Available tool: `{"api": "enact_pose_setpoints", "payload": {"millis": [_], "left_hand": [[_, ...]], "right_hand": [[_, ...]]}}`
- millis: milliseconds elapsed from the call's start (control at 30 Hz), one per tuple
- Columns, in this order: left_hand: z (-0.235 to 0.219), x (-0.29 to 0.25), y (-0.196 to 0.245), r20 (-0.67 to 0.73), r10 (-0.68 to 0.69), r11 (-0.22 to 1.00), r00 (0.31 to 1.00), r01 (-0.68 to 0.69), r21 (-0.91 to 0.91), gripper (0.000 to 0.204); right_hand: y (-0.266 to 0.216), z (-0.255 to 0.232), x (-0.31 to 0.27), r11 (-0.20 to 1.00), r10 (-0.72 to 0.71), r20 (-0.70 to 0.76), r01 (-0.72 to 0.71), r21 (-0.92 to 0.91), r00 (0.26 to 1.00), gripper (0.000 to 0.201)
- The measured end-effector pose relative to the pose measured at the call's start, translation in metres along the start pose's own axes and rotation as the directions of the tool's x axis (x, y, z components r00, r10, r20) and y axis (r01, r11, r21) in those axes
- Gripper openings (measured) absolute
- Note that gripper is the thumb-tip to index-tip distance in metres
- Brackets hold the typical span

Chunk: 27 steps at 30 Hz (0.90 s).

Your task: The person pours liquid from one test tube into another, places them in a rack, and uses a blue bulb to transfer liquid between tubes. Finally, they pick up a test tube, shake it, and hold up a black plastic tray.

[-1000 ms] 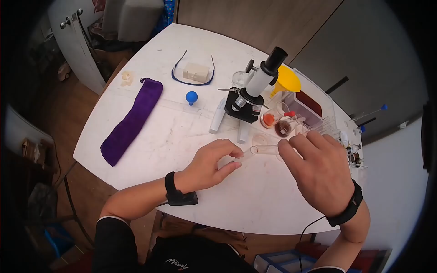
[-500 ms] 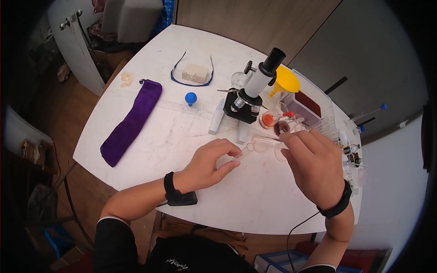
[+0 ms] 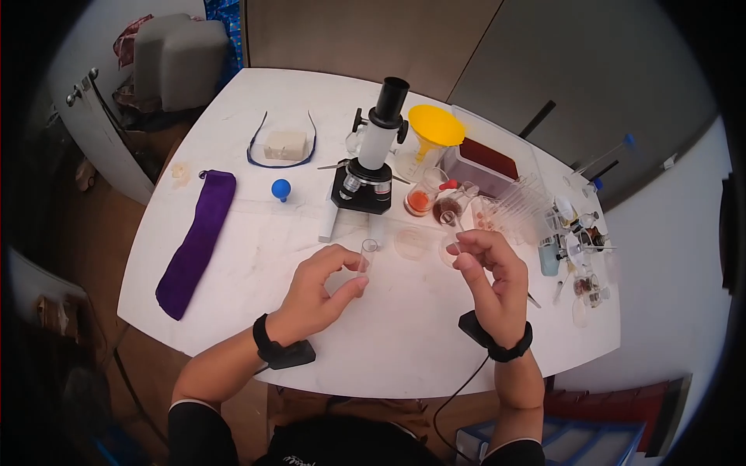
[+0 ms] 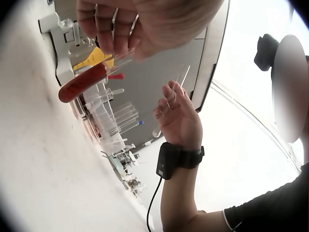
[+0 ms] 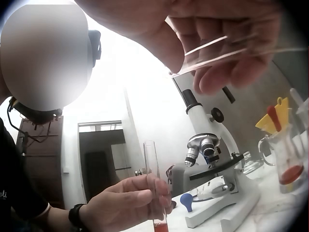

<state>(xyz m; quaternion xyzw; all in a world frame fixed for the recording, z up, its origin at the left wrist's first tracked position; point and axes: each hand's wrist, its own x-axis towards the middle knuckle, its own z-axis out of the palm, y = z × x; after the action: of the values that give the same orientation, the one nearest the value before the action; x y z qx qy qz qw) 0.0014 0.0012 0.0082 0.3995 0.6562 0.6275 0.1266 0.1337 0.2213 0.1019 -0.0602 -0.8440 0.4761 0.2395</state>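
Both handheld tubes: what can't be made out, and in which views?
Head: lower part of the test tube, hidden by the left hand.
Left wrist: its mouth, behind the same hand.
Right wrist: its bottom, cut off by lower edge.
Head: lower end of the clear tube, behind the right hand.
Right wrist: whether the clear tube holds anything; blurred.

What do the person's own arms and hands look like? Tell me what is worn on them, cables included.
The left hand and right hand are ungloved. Each wrist has a black strap carrying a small black box. A thin black cable runs from the box on the right wrist. The short sleeves are black, each edged with a thin white band.
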Motion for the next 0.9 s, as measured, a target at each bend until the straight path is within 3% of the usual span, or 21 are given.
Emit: {"api": "enact_pose_setpoints", "payload": {"millis": [200,300,567,900], "left_hand": [[-0.002,0.002,-0.007,0.026,0.022,0.998,0.999,-0.024,0.052,0.012],[0.000,0.003,-0.002,-0.026,0.010,0.997,1.000,-0.008,0.075,0.013],[-0.001,0.006,-0.003,-0.051,-0.045,0.994,0.998,0.050,0.096,0.012],[-0.005,0.004,-0.008,-0.015,-0.131,0.986,0.991,0.132,0.099,0.012]], "right_hand": [[0.023,-0.023,-0.018,0.977,0.100,-0.130,-0.072,0.203,0.986,0.023],[0.034,-0.041,-0.027,0.969,0.093,-0.225,-0.035,0.246,0.970,0.024],[0.067,-0.101,-0.037,0.979,0.102,-0.505,0.005,0.205,0.857,0.024],[0.104,-0.133,-0.037,0.977,0.133,-0.596,-0.002,0.215,0.792,0.022]]}}
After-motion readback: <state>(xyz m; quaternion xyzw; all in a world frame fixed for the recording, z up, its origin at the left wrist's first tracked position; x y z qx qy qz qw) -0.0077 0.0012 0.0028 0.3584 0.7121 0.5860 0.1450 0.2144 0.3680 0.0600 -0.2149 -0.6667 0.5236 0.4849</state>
